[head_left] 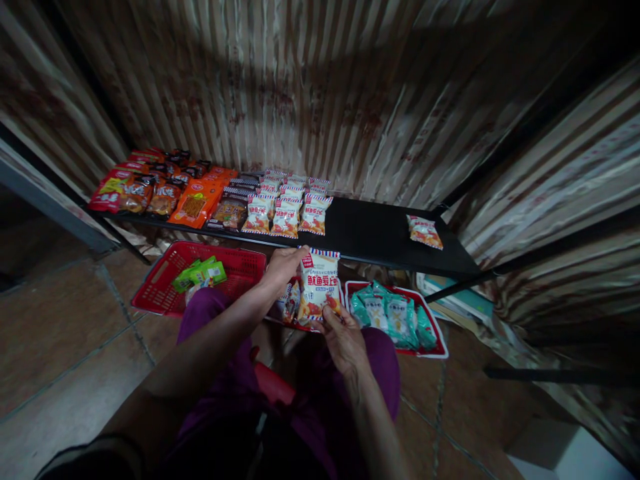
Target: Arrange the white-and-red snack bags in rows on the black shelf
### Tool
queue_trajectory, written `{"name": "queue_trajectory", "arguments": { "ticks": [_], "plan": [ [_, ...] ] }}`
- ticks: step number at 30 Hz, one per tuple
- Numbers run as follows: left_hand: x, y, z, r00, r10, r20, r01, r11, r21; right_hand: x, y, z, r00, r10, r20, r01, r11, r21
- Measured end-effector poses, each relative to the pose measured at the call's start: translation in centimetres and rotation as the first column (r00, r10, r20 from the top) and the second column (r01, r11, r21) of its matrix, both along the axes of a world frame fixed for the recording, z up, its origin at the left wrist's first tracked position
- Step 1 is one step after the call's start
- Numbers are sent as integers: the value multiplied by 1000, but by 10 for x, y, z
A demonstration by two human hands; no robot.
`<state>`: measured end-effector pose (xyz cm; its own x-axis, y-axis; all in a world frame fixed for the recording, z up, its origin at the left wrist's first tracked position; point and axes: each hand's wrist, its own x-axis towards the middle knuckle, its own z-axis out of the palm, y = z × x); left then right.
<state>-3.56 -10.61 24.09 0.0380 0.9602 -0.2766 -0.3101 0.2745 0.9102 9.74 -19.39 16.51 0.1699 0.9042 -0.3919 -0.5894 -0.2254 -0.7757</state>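
Note:
Between my two hands, upright in front of the black shelf [360,227], is a snack bag [319,283] with a white top, red lettering and orange food pictures. My left hand [285,267] is closed on its upper left corner. At the bottom edge, my right hand [343,337] pinches it with the thumb on the front. Matching snack bags [286,217] stand in rows on the shelf just behind. Another bag of that kind [425,231] lies alone toward the shelf's right end. Below the held bag, more packets [290,301] are partly hidden by it and my hands.
Orange packets [197,202], dark packets [230,208] and red packets [111,191] fill the shelf's left part. On the floor, a red basket [240,263] holds green packets; a white-rimmed basket [440,333] holds teal ones. Black poles [530,250] frame the shelf, with a striped curtain [320,100] behind.

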Motion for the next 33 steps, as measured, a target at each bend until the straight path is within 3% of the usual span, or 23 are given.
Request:
{"name": "queue_trajectory", "arguments": {
  "ticks": [10,17,21,26,30,33],
  "plan": [
    [1,-7,-19,988,-145,59,144,989,22,3,1,-10,997,-81,3,81,997,-20],
    [5,-21,-21,971,-234,41,233,972,25,1,5,-14,993,-117,34,116,993,20],
    [11,-23,-30,978,-172,114,171,985,20,-2,7,-14,988,-131,79,130,991,29],
    [12,-21,-49,971,-91,223,74,994,82,2,6,-12,987,-46,152,37,998,58],
    [8,-21,-54,965,-63,254,49,997,63,14,7,0,981,48,189,-78,985,152],
    [6,-24,-53,958,-81,276,72,996,44,23,14,13,983,52,176,-92,970,227]
  ]
}}
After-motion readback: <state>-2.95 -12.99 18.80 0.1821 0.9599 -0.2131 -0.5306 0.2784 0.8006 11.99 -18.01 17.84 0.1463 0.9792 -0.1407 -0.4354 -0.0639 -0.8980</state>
